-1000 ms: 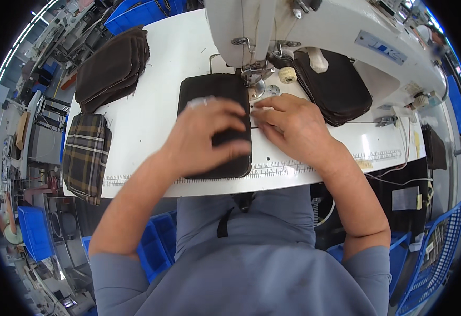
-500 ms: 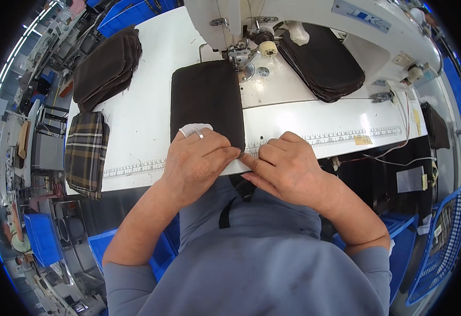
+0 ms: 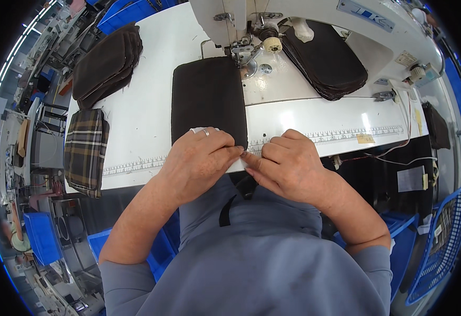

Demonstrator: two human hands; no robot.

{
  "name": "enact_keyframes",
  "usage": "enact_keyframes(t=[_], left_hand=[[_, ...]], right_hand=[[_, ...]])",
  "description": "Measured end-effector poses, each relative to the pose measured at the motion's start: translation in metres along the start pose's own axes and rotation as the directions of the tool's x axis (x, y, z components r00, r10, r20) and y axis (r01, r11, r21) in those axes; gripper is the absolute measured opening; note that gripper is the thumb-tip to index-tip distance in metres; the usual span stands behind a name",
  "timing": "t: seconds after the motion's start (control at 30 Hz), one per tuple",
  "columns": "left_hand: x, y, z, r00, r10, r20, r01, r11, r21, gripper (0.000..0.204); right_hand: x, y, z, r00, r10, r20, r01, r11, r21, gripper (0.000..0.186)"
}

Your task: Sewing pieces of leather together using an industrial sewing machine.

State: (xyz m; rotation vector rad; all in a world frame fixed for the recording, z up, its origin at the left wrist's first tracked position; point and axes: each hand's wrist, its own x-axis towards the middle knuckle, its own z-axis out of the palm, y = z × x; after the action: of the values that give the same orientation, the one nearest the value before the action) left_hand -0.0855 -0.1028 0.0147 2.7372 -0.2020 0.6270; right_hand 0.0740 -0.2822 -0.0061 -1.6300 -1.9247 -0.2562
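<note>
A dark brown fabric panel [image 3: 208, 100] with rounded corners lies flat on the white sewing table, its far right edge beside the presser foot of the sewing machine [image 3: 239, 55]. My left hand [image 3: 203, 158] is closed on the panel's near edge, fingertips at the near right corner. A bit of white material [image 3: 199, 129] shows by its ringed finger. At that same corner, my right hand [image 3: 289, 164] has its index fingertip against the left fingertips. Its other fingers are curled and its thumb lies just below; the exact pinch is hidden.
Dark fabric panels are stacked at the left [image 3: 106, 66] and behind the needle area [image 3: 325, 60]. Near the left edge lies a folded plaid fabric piece [image 3: 87, 152]. A printed ruler strip [image 3: 335, 138] crosses the table front. A blue basket [image 3: 441, 247] stands at lower right.
Both hands have shifted very slightly to the right, with the panel's near right corner. The hold is much the same, with the right thumb a little closer to the corner.
</note>
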Motion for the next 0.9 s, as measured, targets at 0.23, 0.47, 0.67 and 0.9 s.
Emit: enact_keyframes(t=[0.23, 0.47, 0.67, 0.9], left_hand=[[0.005, 0.007, -0.007, 0.991, 0.003, 0.133, -0.014, 0.997, 0.082, 0.012], [0.003, -0.003, 0.004, 1.000, 0.012, -0.018, -0.011, 0.999, 0.038, 0.013], [-0.003, -0.006, 0.016, 0.970, -0.077, -0.229, 0.064, 0.996, -0.064, 0.015], [-0.002, 0.000, 0.005, 0.966, 0.083, -0.247, -0.020, 0.969, 0.245, 0.014]], right_hand=[[0.002, 0.004, -0.003, 0.999, 0.029, 0.014, -0.030, 0.997, 0.068, 0.019], [0.010, 0.007, -0.005, 0.986, 0.158, -0.050, -0.145, 0.969, 0.201, 0.018], [0.018, 0.014, 0.011, 0.988, 0.032, -0.148, -0.021, 0.997, 0.073, 0.023], [0.019, 0.018, 0.008, 0.981, 0.002, -0.192, 0.003, 1.000, 0.026, 0.020]])
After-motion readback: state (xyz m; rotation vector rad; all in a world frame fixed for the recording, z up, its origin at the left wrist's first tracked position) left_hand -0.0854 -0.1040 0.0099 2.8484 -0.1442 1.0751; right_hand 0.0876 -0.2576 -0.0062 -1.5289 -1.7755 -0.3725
